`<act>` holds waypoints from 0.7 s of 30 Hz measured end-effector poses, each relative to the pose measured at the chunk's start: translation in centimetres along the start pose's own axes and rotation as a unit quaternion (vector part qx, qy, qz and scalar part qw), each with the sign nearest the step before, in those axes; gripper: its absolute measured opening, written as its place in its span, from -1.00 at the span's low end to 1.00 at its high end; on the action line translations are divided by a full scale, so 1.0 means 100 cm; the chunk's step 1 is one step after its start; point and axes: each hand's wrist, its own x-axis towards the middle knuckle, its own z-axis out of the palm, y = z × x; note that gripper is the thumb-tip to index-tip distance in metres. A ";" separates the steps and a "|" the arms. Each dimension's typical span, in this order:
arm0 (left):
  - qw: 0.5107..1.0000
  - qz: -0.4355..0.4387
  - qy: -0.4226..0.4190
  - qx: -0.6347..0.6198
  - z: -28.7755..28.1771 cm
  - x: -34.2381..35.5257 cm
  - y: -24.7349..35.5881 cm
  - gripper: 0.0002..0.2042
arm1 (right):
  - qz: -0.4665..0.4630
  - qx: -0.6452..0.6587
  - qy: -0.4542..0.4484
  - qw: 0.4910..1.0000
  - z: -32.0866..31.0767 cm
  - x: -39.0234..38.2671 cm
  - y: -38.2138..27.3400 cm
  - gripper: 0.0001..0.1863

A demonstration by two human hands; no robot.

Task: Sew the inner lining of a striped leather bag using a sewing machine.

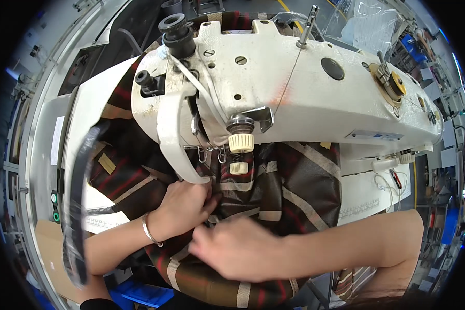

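Observation:
A dark brown plaid fabric piece point(307, 191), with beige and red stripes and a glossy surface, lies bunched under a white sewing machine point(289, 82). My left hand point(183, 205), a silver bracelet at its wrist, is closed on the fabric just in front of the needle area, beside the machine's white curved lever point(173, 134). Nearer to me and slightly to the right, my right hand point(237, 245) is closed over the same fabric and blurred by motion. Its fingertips point toward the left hand; what they hold is hidden.
The machine's arm spans the view above both hands. A blurred dark strap-like piece point(79, 206) hangs at the left. Red-handled snips point(396, 178) and a looped cord lie right of the fabric. A blue bin point(142, 294) sits below the table edge.

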 end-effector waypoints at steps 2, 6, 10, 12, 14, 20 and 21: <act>1.000 0.015 0.008 -0.005 0.001 -0.004 -0.007 -0.76 | 0.124 0.006 0.014 0.992 -0.014 -0.003 0.025 -0.76; 0.982 -0.073 -0.096 -0.148 -0.004 -0.007 -0.007 -0.76 | 0.101 -0.263 -0.065 0.957 -0.029 0.003 0.062 -0.74; 0.900 -0.151 -0.176 -0.369 -0.010 -0.005 -0.010 -0.71 | 0.093 -0.261 -0.132 0.952 -0.031 0.012 0.075 -0.83; 0.891 -0.165 -0.179 -0.382 -0.009 -0.005 -0.015 -0.73 | -0.001 -0.281 -0.009 0.960 -0.031 0.022 0.082 -0.94; 0.886 -0.173 -0.184 -0.389 -0.008 -0.006 -0.018 -0.75 | -0.105 -0.252 0.058 0.960 -0.033 0.030 0.094 -0.91; 0.907 -0.183 -0.140 -0.352 -0.005 -0.006 -0.009 -0.83 | -0.306 -0.327 0.061 0.892 -0.020 0.046 0.122 -0.85; 0.923 -0.183 -0.131 -0.311 -0.004 -0.006 -0.006 -0.78 | -0.317 -0.328 0.062 0.888 -0.020 0.046 0.126 -0.86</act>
